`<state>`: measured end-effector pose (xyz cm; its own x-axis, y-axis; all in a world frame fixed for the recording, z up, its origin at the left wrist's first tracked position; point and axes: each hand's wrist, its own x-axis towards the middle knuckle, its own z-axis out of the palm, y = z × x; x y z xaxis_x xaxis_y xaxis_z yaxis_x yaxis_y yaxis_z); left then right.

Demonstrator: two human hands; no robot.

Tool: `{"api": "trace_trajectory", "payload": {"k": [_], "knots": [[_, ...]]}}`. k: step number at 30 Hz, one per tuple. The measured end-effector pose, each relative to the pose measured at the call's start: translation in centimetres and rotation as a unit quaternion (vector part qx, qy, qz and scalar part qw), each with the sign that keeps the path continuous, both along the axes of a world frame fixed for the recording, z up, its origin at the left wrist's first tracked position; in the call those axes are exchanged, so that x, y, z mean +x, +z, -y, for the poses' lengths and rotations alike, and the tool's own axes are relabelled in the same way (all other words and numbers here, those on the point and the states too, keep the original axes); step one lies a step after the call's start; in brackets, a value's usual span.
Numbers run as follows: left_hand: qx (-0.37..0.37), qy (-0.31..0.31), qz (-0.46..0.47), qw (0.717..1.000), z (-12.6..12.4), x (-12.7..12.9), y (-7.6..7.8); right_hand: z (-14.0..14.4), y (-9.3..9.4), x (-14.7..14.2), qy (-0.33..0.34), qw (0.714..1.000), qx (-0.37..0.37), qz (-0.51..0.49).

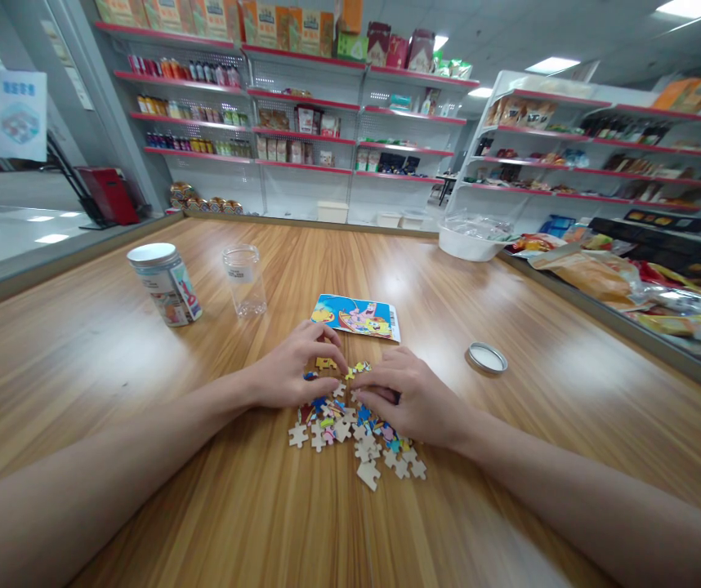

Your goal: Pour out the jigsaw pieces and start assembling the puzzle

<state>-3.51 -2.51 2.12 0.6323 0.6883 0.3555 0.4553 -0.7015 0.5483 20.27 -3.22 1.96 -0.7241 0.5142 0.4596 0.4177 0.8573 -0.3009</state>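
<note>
A loose heap of jigsaw puzzle pieces (343, 428) lies on the table in front of me, some showing bare wood and others coloured print. My left hand (296, 366) curves over the heap's left side, thumb and fingers apart around a few yellow pieces (326, 363). From the right, my right hand (408, 392) reaches in with its index finger stretched out and its thumb lower down, at the pieces. Between both hands' fingertips lies a small yellow piece (350, 373). Just beyond sits a cartoon picture card (356, 317), printed in blue, yellow and pink.
A printed canister (165, 286) and a clear plastic jar (245, 282) stand at the left. A round lid (487, 358) lies to the right. At the back right is a white basket (473, 241), with packaged snacks (608, 273) beyond the table edge. Stocked shelves (301, 106) line the background.
</note>
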Motion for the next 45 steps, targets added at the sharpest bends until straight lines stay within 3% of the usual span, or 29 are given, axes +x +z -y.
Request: {"api": "trace_trajectory", "payload": {"k": [9, 16, 22, 29, 37, 45], "knots": [[-0.011, -0.007, -0.022, 1.000, 0.0, 0.0, -0.2, 0.1, 0.2, 0.0, -0.003, 1.000, -0.017, 0.018], [-0.023, -0.016, 0.025, 0.999, -0.3, 0.0, -0.1, 0.1, 0.1, 0.0, -0.037, 0.998, -0.047, 0.027], [0.007, -0.004, 0.029, 1.000, -0.3, 0.1, -0.4, -0.4, -0.4, 0.1, -0.046, 0.998, 0.014, -0.046], [-0.011, -0.012, 0.018, 1.000, -0.3, -0.6, 0.0, 0.3, 0.2, 0.1, -0.026, 0.999, -0.014, 0.027], [0.006, -0.074, -0.038, 0.997, -1.1, -1.7, 0.3, 0.5, 0.6, 0.0, -0.036, 0.998, -0.041, 0.040], [-0.002, -0.081, -0.041, 0.996, -0.9, -1.7, 0.5, 0.5, 0.6, -0.2, -0.044, 0.996, -0.054, 0.050]]}}
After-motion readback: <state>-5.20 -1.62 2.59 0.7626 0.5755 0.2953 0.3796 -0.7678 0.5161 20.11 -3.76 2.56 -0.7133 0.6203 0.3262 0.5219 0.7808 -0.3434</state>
